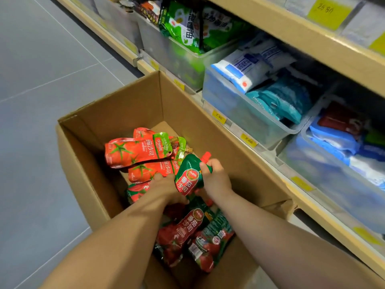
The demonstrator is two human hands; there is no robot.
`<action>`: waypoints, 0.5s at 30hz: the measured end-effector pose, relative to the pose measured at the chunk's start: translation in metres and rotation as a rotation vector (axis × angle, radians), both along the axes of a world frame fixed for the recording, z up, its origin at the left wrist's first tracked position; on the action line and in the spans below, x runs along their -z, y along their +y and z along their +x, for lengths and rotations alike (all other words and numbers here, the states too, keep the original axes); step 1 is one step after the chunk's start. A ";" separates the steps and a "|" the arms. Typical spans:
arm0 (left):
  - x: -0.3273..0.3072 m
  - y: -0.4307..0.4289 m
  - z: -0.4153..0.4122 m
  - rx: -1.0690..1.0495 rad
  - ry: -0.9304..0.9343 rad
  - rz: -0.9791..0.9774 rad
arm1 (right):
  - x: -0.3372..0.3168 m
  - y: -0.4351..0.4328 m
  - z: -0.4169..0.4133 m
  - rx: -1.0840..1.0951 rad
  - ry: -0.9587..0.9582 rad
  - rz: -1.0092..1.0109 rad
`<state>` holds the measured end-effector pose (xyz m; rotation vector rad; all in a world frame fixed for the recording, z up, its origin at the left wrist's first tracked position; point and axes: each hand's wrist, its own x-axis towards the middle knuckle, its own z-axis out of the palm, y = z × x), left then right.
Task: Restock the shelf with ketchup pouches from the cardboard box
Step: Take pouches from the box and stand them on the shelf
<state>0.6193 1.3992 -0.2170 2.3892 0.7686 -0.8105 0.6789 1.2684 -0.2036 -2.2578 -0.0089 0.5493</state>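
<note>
Cardboard box [133, 105]: open, on the floor beside the shelf [291, 34] — ketchup pouches [135, 152] loose inside. Right hand [216, 176] pinches a green-topped pouch [188, 178] at its neck, probably to lift it out. Left hand [164, 188] sits among the pouches — grip cannot be told.

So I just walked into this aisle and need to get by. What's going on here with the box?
A person is unpacking an open cardboard box that stands beside the shelf. Their right hand grips a green-and-red ketchup pouch near its red cap. Their left hand is down among the pouches next to it, but its fingers are hidden, so I cannot tell if it grips anything. Several more red pouches lie in the box. The held pouch has not yet left the box.
</note>
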 end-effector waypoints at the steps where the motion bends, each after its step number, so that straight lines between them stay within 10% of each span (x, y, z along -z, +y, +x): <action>1: -0.003 0.001 -0.001 0.002 -0.093 -0.026 | -0.010 0.002 -0.003 -0.032 -0.042 0.029; 8: -0.045 -0.009 0.006 -0.050 -0.548 -0.306 | -0.092 -0.025 0.006 -0.226 -0.354 0.165; 15: -0.116 -0.047 0.016 -0.116 -0.785 -0.419 | -0.148 -0.067 0.012 -0.044 -0.239 0.350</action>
